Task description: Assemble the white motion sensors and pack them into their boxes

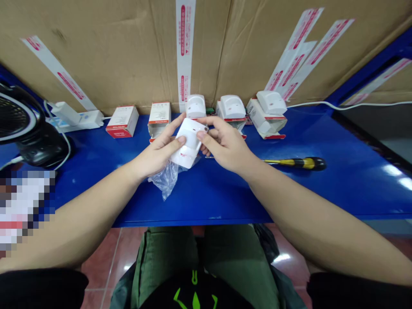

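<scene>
A white motion detector (188, 146) with a small red mark is held between both hands above the blue table. My left hand (159, 152) grips its left side, the thumb lying on the front. On the right edge, my right hand (227, 143) pinches it with thumb and fingers. A crumpled clear plastic bag (165, 180) lies under the detector and my left hand. Behind, similar white detectors (232, 106) sit on opened red-and-white boxes (265, 122). A screwdriver (294, 163) with a yellow and black handle rests right of my right hand, its shaft partly hidden.
Two more boxes (122, 122) stand at the back left, one closed. A power strip (77, 121) with a white plug and a black fan (32, 124) are at the far left. Taped cardboard (128, 56) walls the table's back edge. A white cable (347, 105) runs right.
</scene>
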`<act>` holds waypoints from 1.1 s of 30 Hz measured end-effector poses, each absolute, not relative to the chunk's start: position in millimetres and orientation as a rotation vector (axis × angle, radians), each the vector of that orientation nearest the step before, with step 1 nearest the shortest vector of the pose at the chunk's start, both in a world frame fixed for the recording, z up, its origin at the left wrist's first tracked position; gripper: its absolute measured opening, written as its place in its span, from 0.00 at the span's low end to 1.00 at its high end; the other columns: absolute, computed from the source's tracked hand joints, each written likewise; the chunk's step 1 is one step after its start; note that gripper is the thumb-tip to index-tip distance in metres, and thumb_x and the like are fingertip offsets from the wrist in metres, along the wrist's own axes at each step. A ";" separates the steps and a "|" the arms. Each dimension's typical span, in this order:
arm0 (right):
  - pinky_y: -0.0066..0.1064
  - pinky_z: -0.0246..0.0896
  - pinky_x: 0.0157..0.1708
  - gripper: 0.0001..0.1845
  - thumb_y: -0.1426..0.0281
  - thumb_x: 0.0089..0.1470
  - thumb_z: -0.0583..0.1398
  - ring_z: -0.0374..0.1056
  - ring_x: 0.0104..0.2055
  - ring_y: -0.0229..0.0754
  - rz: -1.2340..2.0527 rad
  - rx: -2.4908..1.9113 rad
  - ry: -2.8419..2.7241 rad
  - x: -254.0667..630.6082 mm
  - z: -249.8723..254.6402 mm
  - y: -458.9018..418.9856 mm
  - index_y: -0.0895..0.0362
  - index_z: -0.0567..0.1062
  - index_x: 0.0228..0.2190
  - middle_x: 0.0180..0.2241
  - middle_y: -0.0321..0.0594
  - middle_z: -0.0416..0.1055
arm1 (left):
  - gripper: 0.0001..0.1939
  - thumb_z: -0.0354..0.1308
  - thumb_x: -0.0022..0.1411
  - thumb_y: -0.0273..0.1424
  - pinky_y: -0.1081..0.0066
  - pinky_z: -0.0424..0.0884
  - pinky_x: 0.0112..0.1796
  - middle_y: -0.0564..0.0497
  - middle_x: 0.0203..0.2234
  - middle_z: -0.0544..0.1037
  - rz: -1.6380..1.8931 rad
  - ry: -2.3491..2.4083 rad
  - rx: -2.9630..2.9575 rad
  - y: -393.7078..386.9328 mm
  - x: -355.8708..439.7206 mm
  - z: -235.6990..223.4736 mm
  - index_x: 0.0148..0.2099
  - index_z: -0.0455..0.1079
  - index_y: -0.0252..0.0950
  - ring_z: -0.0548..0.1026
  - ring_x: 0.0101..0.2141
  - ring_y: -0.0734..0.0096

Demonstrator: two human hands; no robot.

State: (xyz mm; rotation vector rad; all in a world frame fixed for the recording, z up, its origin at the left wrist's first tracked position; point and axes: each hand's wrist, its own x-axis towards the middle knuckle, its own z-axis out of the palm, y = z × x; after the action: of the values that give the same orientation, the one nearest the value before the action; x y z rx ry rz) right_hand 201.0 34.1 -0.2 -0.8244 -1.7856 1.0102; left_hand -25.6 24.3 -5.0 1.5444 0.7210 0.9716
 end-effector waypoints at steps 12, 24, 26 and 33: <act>0.39 0.68 0.42 0.07 0.64 0.59 0.67 0.70 0.40 0.42 0.857 -0.671 -2.087 209.3 7.5 38.6 0.54 0.79 0.32 0.37 0.39 0.74 | 0.29 0.70 0.59 0.32 0.69 0.81 0.36 0.56 0.39 0.79 1.212 0.822 1.165 26.7 -18.7 1.6 0.58 0.62 0.46 0.81 0.36 0.66; 0.35 0.69 0.38 0.08 0.64 0.54 0.70 0.74 0.38 0.42 1.152 -0.710 -2.063 210.5 10.7 37.7 0.55 0.81 0.33 0.35 0.39 0.79 | 0.28 0.71 0.52 0.32 0.66 0.84 0.34 0.55 0.37 0.79 1.213 0.876 1.082 24.9 -12.7 6.1 0.50 0.59 0.42 0.81 0.35 0.65; 0.35 0.68 0.39 0.06 0.66 0.55 0.69 0.72 0.38 0.41 1.124 -0.674 -2.083 210.2 9.9 39.6 0.55 0.80 0.32 0.34 0.38 0.79 | 0.29 0.71 0.53 0.32 0.66 0.83 0.34 0.56 0.37 0.78 1.211 0.870 1.072 24.4 -12.7 7.0 0.50 0.58 0.43 0.81 0.35 0.65; 0.35 0.69 0.37 0.10 0.64 0.58 0.67 0.69 0.33 0.38 1.432 -0.698 -1.891 210.1 8.0 44.3 0.54 0.72 0.32 0.30 0.33 0.71 | 0.27 0.73 0.55 0.33 0.74 0.79 0.28 0.58 0.34 0.76 1.077 0.866 1.069 21.8 -17.3 7.7 0.50 0.60 0.43 0.78 0.29 0.73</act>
State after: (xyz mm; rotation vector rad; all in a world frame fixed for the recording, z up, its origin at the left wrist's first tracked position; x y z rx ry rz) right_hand 210.1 44.3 8.0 -0.6979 -1.8907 1.4318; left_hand -17.3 21.8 7.7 1.0695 0.8656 1.0771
